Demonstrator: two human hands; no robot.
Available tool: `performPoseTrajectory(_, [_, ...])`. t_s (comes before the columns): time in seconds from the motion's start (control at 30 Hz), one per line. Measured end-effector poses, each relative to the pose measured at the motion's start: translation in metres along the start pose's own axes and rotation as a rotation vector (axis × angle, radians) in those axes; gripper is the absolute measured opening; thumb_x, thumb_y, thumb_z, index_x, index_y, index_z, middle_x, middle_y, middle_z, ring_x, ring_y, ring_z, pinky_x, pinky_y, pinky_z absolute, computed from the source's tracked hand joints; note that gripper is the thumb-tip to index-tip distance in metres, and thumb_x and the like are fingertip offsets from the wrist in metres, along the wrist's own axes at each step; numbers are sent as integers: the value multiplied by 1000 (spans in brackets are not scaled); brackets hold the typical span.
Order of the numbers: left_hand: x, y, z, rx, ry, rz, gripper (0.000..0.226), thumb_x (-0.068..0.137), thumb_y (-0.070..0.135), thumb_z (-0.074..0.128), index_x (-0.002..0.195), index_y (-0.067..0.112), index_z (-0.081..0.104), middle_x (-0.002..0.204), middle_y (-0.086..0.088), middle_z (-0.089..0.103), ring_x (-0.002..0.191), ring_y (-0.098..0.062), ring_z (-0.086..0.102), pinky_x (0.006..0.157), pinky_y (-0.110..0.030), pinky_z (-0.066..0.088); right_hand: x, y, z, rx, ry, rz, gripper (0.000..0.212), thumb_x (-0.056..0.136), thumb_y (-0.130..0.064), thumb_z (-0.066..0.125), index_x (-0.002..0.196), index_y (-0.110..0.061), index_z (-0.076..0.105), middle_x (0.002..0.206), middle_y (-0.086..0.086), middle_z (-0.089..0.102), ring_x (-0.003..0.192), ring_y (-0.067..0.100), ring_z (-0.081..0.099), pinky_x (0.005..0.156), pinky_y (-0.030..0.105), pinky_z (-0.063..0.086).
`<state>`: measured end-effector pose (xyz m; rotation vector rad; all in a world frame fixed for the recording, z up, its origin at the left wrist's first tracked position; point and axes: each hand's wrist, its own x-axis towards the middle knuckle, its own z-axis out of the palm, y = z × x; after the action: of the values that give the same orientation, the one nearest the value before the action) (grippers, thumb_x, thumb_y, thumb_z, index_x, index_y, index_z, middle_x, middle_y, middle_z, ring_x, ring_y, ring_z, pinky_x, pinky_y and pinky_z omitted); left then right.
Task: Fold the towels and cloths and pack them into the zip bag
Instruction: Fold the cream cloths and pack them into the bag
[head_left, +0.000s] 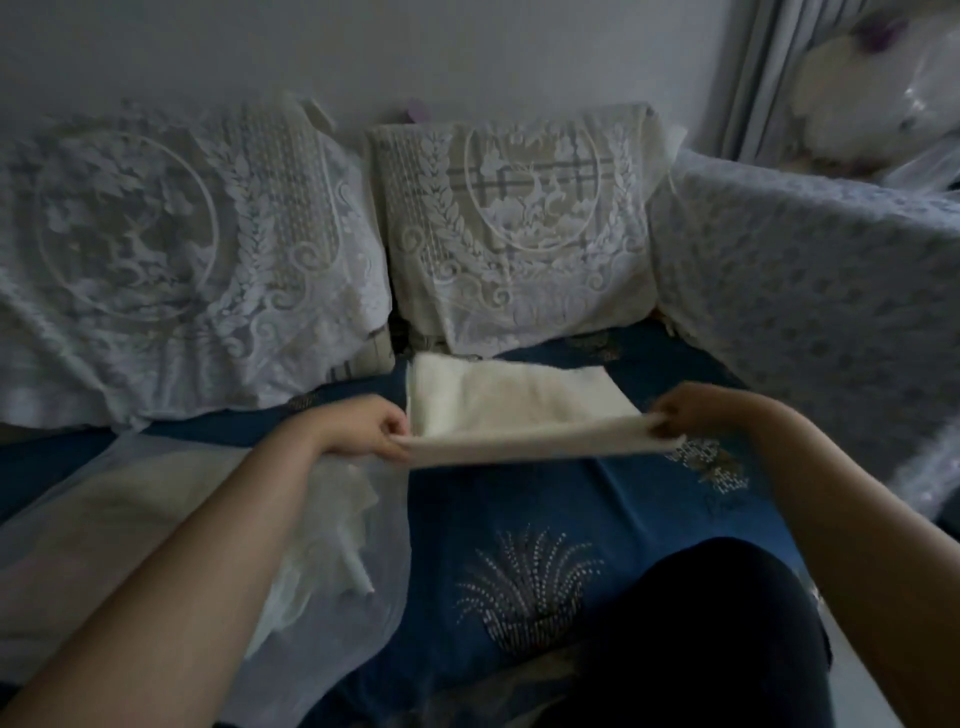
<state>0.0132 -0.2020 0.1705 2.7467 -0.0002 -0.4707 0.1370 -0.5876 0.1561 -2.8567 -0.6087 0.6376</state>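
I had the cream towel (511, 400) stretched between both hands over the blue sofa cover (545, 509), its far part lying flat on the seat just in front of the lace-covered back cushions (514, 234). My left hand (363, 426) was closed in a pinch on the near left corner and my right hand (691, 410) was closed the same way on the near right corner, so the near edge was lifted clear of the seat and pulled taut. I judged I held it by the corners like that to keep the edge straight, so the near part could be carried over the far part and the edges would meet squarely; the fold looked under way rather than finished. The towel was well short of being packed. To my left, under my forearm, lay a translucent white bag (171, 525), which I took to be the zip bag, spread flat on the seat. Through its skin I could make out something pale and crumpled (332, 525), though I could not tell whether that was a cloth already inside or only bunched plastic, nor where the zip ran or whether it was open. My dark-clothed knee (701, 623) rested at the seat's near edge, close enough that the folded towel could be slid leftward to the bag.
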Motion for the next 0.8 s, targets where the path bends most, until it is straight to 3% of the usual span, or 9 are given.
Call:
performPoseTrajectory(0.1, [5,12,19,193,-354,-43,13,84,34,67,87,21,65,82,8,60,72,-7,53,67,-23,41,-11,11,30,103,-409,145,12,91,-29,60,83,-21,64,69,0,59,54,10,51,53,21,45])
performPoseTrajectory(0.17, [12,15,20,175,-405,-134,12,86,32,67,90,20,66,85,5,64,74,-10,58,66,-23,43,-13,16,32,134,-442,183,16,90,-30,60,85,-16,64,62,0,53,48,11,43,47,21,38])
performPoseTrajectory(0.27, [30,19,18,36,-23,-253,13,88,23,62,99,17,64,99,-6,69,77,-15,65,62,-26,46,7,18,29,348,25,188,23,90,-31,59,93,-9,64,63,4,59,48,15,52,50,25,45])
performPoseTrajectory(0.33, [36,27,19,-24,322,-277,34,90,30,57,122,20,52,122,-6,60,101,-23,61,76,-32,48,25,9,31,617,343,220,41,90,-27,61,127,-10,52,106,14,63,86,25,65,73,33,53])
performPoseTrajectory(0.37, [36,32,19,-38,420,-268,45,91,35,55,132,22,43,132,-6,54,112,-26,56,84,-36,47,32,4,33,656,413,213,59,89,-29,62,141,-15,37,132,15,51,111,29,58,89,38,49])
performPoseTrajectory(0.43, [28,43,22,0,524,-217,49,94,40,51,137,22,38,138,-6,49,121,-28,50,88,-39,45,37,-11,46,519,450,118,75,87,-36,63,148,-24,21,153,11,23,135,30,36,107,41,35])
performPoseTrajectory(0.5, [13,49,26,73,568,-161,44,94,42,49,133,23,44,134,-6,52,120,-27,49,89,-39,44,42,-29,72,282,416,-37,77,85,-45,62,148,-27,22,156,8,18,140,28,25,114,41,27])
performPoseTrajectory(0.67, [-33,43,49,192,446,-172,50,90,51,49,135,29,43,147,-2,38,134,-25,33,104,-41,32,50,-72,141,-131,-137,-37,97,83,-55,59,150,-29,-7,159,6,-14,146,33,-6,116,54,7])
performPoseTrajectory(0.8, [-76,25,82,237,496,-281,71,92,40,51,149,30,10,159,-7,4,146,-28,6,115,-44,16,51,-87,160,-7,55,154,70,93,-29,43,150,-24,2,160,8,-5,146,33,0,117,54,8])
